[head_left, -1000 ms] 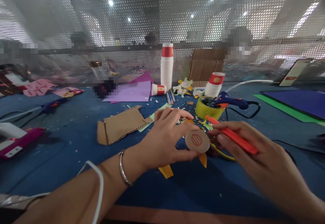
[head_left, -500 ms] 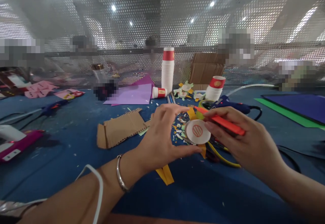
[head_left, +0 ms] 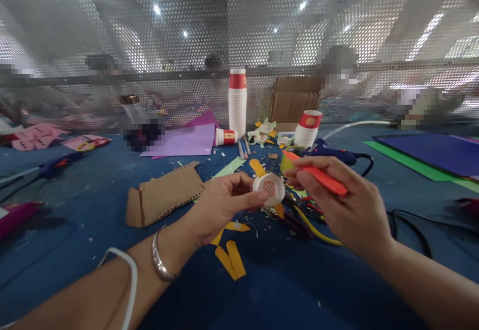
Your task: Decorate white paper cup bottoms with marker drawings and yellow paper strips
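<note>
Between thumb and fingers, my left hand [head_left: 228, 203] pinches a small white paper cup base [head_left: 272, 186] with a striped circle drawn on its face. Yellow-orange paper strips [head_left: 257, 167] stick out from the cup base above and below. My right hand [head_left: 348, 200] grips an orange marker [head_left: 320, 173], whose tip points up and left, apart from the cup base. Loose yellow paper strips [head_left: 231, 260] lie on the table below my left hand. A piece of corrugated cardboard [head_left: 164, 193] rests left of that hand.
A tall stack of paper cups [head_left: 237, 105] and a shorter stack [head_left: 307, 129] stand at the back, with a cup [head_left: 226, 137] on its side. A blue glue gun [head_left: 329, 153] lies right of centre. Purple sheets [head_left: 183, 140], a cardboard box piece [head_left: 295, 98] and paper scraps surround them.
My left hand has closed on the cup base, which my right hand was holding along with the marker. The right hand has let go of the cup base and keeps the marker.
</note>
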A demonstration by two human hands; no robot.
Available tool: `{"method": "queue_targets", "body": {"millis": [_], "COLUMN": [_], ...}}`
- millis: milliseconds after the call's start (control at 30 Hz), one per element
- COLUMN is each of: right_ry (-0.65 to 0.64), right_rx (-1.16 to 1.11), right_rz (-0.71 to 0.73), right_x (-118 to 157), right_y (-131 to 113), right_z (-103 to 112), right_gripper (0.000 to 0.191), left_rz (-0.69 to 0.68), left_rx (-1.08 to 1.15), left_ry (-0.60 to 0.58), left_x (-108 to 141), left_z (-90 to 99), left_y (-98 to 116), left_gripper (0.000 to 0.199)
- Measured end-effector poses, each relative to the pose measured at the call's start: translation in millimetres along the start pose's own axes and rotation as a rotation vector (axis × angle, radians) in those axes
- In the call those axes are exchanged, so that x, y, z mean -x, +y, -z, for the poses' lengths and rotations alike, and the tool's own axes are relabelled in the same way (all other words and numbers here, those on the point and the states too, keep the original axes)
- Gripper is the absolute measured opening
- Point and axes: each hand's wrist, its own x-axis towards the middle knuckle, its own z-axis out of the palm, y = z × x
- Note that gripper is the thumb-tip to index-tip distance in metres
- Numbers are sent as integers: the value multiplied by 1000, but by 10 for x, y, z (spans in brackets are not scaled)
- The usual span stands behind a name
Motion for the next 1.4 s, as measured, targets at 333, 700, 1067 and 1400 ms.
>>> {"method": "queue_targets", "body": {"millis": [333,700,1067,1400], "right_ry": [-63,-146,-126,-75], "right_rx": [-120,-153,-113,-84], "right_rz": [162,169,167,135], "right_x": [186,176,160,165], "right_y": [-55,-52,-43,-36], "right_z": [114,77,72,104], "right_gripper": [18,12,13,13], "left_rz": [-36,-50,-56,-35], "left_rx": [28,-69,-103,-176], "left_ry": [72,38,-1,15], "left_x": [-36,-17,-2,11], "left_z": [20,-23,-21,-26], "left_y": [-21,15,10,33], "left_gripper": [26,28,28,28]}}
